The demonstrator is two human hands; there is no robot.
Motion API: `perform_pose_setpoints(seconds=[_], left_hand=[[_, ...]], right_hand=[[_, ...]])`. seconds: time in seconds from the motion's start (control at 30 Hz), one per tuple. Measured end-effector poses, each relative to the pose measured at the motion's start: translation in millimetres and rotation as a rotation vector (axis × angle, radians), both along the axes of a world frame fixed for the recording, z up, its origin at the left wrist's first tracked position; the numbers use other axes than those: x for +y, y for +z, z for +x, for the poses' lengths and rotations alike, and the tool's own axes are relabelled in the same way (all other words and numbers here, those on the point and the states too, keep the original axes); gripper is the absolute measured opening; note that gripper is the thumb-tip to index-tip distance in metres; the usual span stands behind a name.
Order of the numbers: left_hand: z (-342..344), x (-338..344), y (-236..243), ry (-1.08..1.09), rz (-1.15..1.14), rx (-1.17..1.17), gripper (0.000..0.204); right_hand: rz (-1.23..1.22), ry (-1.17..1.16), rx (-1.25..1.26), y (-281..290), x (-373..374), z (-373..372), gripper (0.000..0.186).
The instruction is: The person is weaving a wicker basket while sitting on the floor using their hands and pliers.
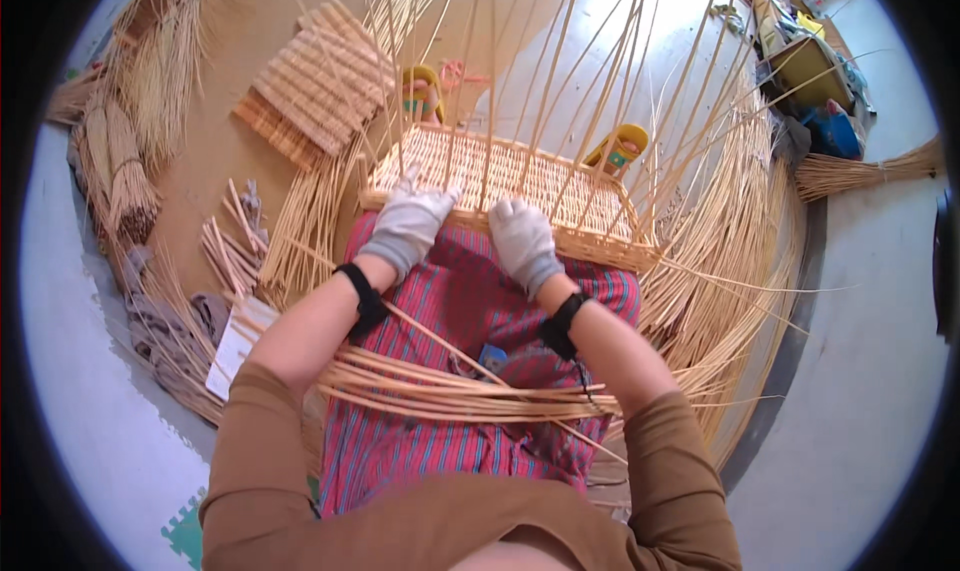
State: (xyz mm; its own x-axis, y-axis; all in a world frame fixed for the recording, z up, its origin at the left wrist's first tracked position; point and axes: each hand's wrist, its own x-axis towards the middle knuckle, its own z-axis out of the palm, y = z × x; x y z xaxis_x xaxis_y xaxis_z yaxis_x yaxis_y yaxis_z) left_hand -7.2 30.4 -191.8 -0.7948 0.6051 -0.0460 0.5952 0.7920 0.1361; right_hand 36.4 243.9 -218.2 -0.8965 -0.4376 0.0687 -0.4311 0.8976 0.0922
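Note:
A shallow rectangular wicker basket (pixel 500 169) lies tilted across my knees, with several long rods (pixel 540 111) standing up from its near side. My left hand (pixel 412 223), in a pale work glove, is at the near edge left of centre, its fingers gripping the edge beside an upright rod. Close by to the right, my right hand (pixel 524 241), gloved too, is curled into a fist at the same edge, closed round a wicker rod that its fingers mostly hide. Striped red cloth (pixel 480 291) covers my lap.
A bundle of rods (pixel 450 389) lies across my lap under my forearms. Loose rods (pixel 720 261) spread along the right. Woven panels (pixel 325 81) rest at the upper left. Two yellow objects (pixel 622 149) stand behind the basket. More bundles (pixel 130 181) line the left wall.

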Motion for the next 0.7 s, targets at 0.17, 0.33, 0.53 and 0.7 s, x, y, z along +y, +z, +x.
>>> perform_pose_setpoints(seconds=[0.17,0.33,0.53,0.7], left_hand=[[-3,-9,-4,0.041,0.046,-0.028,0.039],[2,-14,-1,0.115,0.185,-0.18,0.067],[36,-29,33,0.082,0.589,-0.208,0.064],[96,-67,64,-0.432,0.014,-0.36,0.021]], right_hand=[[0.177,-0.035,-0.123,33,-16,-5,0.022],[-0.625,0.137,-0.309,93,-6,86,0.036],[-0.478,-0.051,-0.728,111,10,179,0.025],[-0.594,-0.119,-0.463,120,10,212,0.015]])
